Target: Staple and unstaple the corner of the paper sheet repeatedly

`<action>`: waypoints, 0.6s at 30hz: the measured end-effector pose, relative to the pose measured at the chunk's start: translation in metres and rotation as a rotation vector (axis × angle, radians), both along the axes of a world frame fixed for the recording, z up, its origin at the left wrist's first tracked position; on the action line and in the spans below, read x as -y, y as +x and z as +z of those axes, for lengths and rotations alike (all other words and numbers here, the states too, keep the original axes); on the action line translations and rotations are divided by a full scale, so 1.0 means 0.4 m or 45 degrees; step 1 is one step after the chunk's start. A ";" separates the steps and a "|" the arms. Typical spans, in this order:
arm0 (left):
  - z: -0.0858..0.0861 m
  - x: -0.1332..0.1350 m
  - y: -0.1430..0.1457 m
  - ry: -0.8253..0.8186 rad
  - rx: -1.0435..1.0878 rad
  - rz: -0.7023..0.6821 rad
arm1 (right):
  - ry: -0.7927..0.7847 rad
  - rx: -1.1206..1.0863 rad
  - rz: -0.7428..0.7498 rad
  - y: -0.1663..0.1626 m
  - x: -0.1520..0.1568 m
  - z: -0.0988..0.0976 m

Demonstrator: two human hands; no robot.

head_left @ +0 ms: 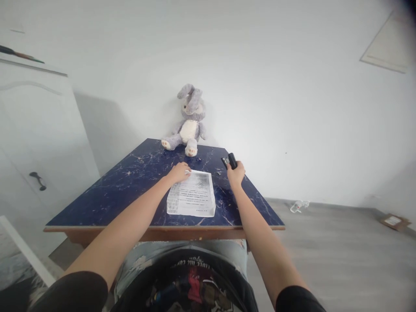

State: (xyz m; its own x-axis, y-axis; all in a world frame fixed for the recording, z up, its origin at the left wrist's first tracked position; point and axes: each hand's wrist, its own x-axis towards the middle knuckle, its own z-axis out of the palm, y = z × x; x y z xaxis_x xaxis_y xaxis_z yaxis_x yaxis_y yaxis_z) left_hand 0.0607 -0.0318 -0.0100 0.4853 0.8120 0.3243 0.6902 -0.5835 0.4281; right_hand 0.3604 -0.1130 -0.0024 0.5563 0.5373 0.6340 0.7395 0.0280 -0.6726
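Note:
A printed sheet of paper [193, 197] lies on the dark blue marbled table [117, 195], its lines of text upside down to me. My left hand [178, 172] is at the sheet's far left corner, thumb and fingers closed around the edge there. Whether more sheets lie under the top one I cannot tell. My right hand [236, 174] grips a black stapler [232, 161] above the table's right side, apart from the paper. The stapler's two arms are spread, with metal showing between them. A small dark grey piece [218, 173] lies between paper and stapler.
A grey plush rabbit [190, 125] sits at the table's far edge against the white wall. To the left stands a white cabinet [35, 130]. On the floor at right are a clear plastic item [298, 206] and a brown cardboard piece [394, 221].

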 end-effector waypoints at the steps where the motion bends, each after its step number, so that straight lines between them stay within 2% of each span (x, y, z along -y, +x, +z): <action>1: 0.000 0.004 0.004 -0.048 0.013 -0.041 | 0.042 -0.035 0.011 -0.002 -0.001 0.000; 3: -0.001 0.012 0.008 -0.122 0.021 -0.038 | 0.021 -0.065 0.150 -0.020 -0.005 -0.002; 8: -0.005 0.006 0.012 -0.134 0.117 0.069 | -0.278 0.137 0.715 -0.135 -0.011 -0.026; 11: -0.005 -0.010 0.016 -0.101 0.348 0.069 | -0.333 0.278 0.852 -0.189 -0.009 -0.045; 15: -0.003 -0.018 0.022 -0.117 0.500 0.075 | -0.392 0.308 0.977 -0.185 -0.007 -0.050; 18: 0.000 -0.009 0.024 -0.086 0.489 0.031 | -0.438 0.035 1.226 -0.152 -0.008 -0.038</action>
